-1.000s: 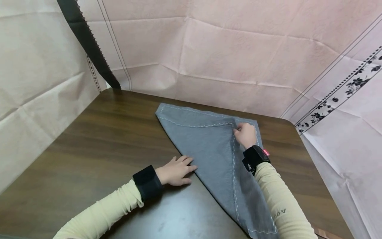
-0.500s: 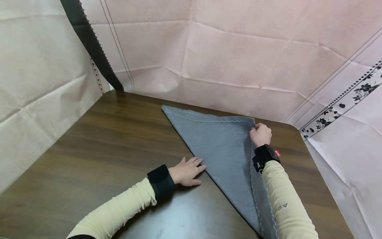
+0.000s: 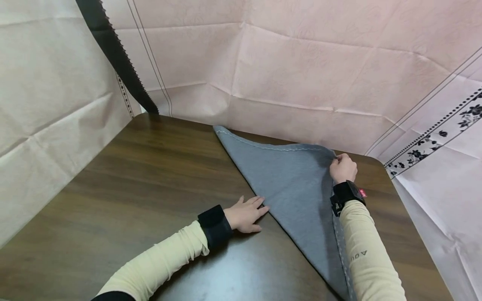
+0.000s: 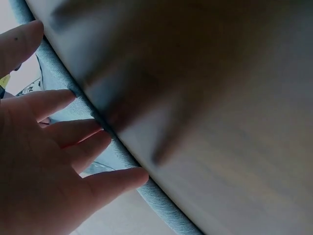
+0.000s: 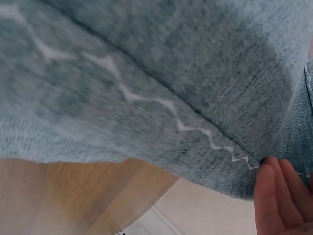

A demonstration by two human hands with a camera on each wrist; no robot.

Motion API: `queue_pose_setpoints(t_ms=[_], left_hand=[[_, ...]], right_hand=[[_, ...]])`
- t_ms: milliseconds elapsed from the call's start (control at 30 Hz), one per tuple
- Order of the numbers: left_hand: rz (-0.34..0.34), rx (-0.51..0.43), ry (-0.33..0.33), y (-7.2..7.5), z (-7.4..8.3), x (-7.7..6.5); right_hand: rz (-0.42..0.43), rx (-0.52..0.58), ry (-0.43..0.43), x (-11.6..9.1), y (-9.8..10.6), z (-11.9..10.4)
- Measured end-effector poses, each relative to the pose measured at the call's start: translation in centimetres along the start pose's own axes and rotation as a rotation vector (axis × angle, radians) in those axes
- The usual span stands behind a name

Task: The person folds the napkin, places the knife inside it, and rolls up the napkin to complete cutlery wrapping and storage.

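Note:
A grey-blue cloth [image 3: 290, 188] with white zigzag stitching along its hems lies folded diagonally into a triangle, its long fold facing left. My left hand [image 3: 246, 215] rests flat with spread fingers, fingertips on the folded edge. In the left wrist view, those fingertips [image 4: 139, 177] meet the rounded fold of the cloth [image 4: 168, 208]. At the far right corner, my right hand [image 3: 343, 168] pinches the cloth between thumb and fingers. The right wrist view shows the fingers [image 5: 274, 200] gripping the corner at the end of the stitched hem [image 5: 181, 128]. The cloth's near tip runs beside the right sleeve.
The brown wooden table [image 3: 169, 167] has rounded far corners. Behind it hangs a creased pinkish sheet [image 3: 293, 75], with a floral-bordered panel [image 3: 444, 129] on the right. A dark toothed-edge strip [image 3: 116, 54] comes down to the far left corner.
My right hand has drawn the upper layer's corner rightward to the far right corner, covering the lower layer's hem. The left hand stays on the fold and appears farther right in view.

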State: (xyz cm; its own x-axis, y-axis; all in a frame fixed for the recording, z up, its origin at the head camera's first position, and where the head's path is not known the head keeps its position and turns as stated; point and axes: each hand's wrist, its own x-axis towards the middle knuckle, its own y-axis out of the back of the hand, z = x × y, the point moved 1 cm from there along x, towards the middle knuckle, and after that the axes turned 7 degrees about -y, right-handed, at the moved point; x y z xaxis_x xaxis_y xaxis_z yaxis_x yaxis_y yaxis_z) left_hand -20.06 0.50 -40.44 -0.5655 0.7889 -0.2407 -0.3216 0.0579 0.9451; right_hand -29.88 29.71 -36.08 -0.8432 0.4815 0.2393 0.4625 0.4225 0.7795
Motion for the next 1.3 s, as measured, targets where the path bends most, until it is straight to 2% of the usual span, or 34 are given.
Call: queue_pose_setpoints(t_ms=[267, 333, 500, 567, 667, 767, 833, 967, 1100, 1300], left_hand=[[-0.022, -0.003, 0.004, 0.2, 0.0, 0.6], [-0.024, -0.008, 0.004, 0.2, 0.1, 0.7], [-0.035, 0.002, 0.002, 0.0, 0.6, 1.1], [-0.038, 0.011, 0.006, 0.0, 0.7, 1.2], [-0.035, 0.012, 0.015, 0.2, 0.6, 1.2], [-0.019, -0.009, 0.020, 0.6, 0.1, 1.4], [-0.007, -0.018, 0.028, 1.1, -0.6, 1.6], [-0.023, -0.014, 0.072, 1.9, -2.0, 1.9], [-0.060, 0.005, 0.086, 1.9, -2.9, 2.0], [-0.006, 0.056, 0.073, 1.3, -1.8, 1.0]], right_hand=[[-0.056, 0.011, 0.048, 0.8, -0.4, 1.1], [-0.139, 0.000, 0.085, 1.1, -0.5, 1.7], [-0.458, -0.038, 0.131, 0.7, -0.8, 3.5], [-0.525, -0.063, 0.149, 0.2, -0.9, 3.8], [-0.545, -0.147, 0.253, -1.1, -1.2, 3.4], [-0.539, -0.290, 0.361, -3.2, -1.3, 2.5], [-0.542, -0.381, 0.385, -5.1, -1.2, 1.6], [-0.573, -0.512, 0.365, -8.6, -1.2, 0.3], [-0.600, -0.585, 0.331, -10.6, -1.5, 0.0], [-0.617, -0.580, 0.342, -11.4, -1.4, 0.2]])
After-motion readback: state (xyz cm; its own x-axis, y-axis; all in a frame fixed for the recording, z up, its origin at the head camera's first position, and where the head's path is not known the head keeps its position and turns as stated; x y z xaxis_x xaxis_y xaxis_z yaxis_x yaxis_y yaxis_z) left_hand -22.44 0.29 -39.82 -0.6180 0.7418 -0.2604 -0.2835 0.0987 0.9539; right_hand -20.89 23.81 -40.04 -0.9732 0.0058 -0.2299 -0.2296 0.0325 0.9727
